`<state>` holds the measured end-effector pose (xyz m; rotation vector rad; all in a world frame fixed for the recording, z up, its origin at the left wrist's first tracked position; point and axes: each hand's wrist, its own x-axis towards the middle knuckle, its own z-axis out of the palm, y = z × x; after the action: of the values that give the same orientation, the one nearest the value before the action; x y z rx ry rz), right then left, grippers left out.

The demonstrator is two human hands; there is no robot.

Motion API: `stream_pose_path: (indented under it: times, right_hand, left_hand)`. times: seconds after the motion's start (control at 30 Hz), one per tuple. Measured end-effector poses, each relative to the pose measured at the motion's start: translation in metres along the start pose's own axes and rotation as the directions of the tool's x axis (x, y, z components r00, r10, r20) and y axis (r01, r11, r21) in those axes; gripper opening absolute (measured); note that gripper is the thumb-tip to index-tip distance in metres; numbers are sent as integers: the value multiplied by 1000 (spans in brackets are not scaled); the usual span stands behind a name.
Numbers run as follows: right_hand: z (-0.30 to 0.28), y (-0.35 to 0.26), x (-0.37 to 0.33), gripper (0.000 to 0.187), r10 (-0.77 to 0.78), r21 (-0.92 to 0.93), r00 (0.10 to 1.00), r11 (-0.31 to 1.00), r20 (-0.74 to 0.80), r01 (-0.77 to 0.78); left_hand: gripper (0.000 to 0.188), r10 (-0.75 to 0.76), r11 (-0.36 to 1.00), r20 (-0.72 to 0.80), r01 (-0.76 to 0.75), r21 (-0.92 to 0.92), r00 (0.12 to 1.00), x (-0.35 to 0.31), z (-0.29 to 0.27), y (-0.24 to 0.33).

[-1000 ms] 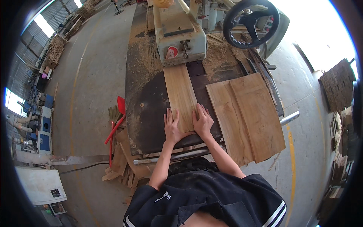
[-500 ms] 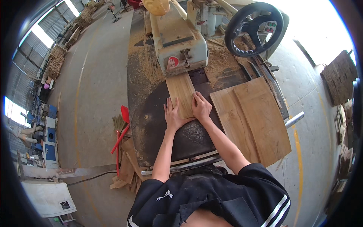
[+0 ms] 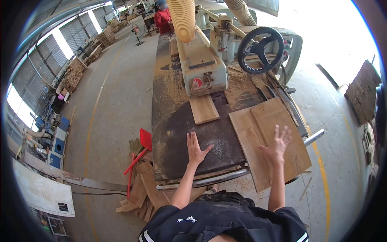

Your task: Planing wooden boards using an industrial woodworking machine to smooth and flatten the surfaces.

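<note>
A wooden board [image 3: 204,111] lies flat on the dark machine table [image 3: 173,141], its far part hidden beneath the pale saw housing [image 3: 203,76]. My left hand [image 3: 196,149] is just short of the board's near end, apart from it, with fingers stretched and thumb spread. Over wide wooden planks [image 3: 258,141] at the table's right side, my right hand [image 3: 277,146] is spread and holds nothing. I cannot tell whether it touches the wood. The planks reach past the table's near edge.
A black handwheel [image 3: 261,50] stands at the back right, and a ribbed yellow hose [image 3: 181,20] rises from the housing. Sawdust covers parts of the table. Wood offcuts [image 3: 147,183] and a red dustpan [image 3: 145,139] are on the left. A person in red [image 3: 162,20] stands at the far end.
Both hands have let go of the board. It has gone farther under the housing. My right hand has moved right over the planks, and my left has drawn back. The view has tilted up.
</note>
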<state>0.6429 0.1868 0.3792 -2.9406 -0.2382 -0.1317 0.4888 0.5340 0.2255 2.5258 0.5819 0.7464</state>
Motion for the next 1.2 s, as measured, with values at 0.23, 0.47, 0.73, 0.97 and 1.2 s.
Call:
stream_pose_path:
  times: [0.23,0.47,0.73,0.97,1.2]
  right_hand:
    - [-4,116,4,171,190,38,967,979,170,-199]
    - [-21,119,32,174,277,-34,933,960,231,-276]
    - [-40,113,51,169,363,-161,883,931,299,-328]
    - [-60,184,64,79,218,325,958,906,188,-270]
    - [-9,198,-11,48,-58,770,884,520,463,-369]
  left_hand:
    - [115,1,996,82,-8,84,997,-5,2,2]
    - [104,8,994,70,-16,107,998,-11,0,9]
    - [97,0,995,51,-5,104,999,-18,2,10]
    - [92,10,995,50,-14,97,999,-13,-1,14]
    - [90,-14,996,45,10,92,999,-14,2,16]
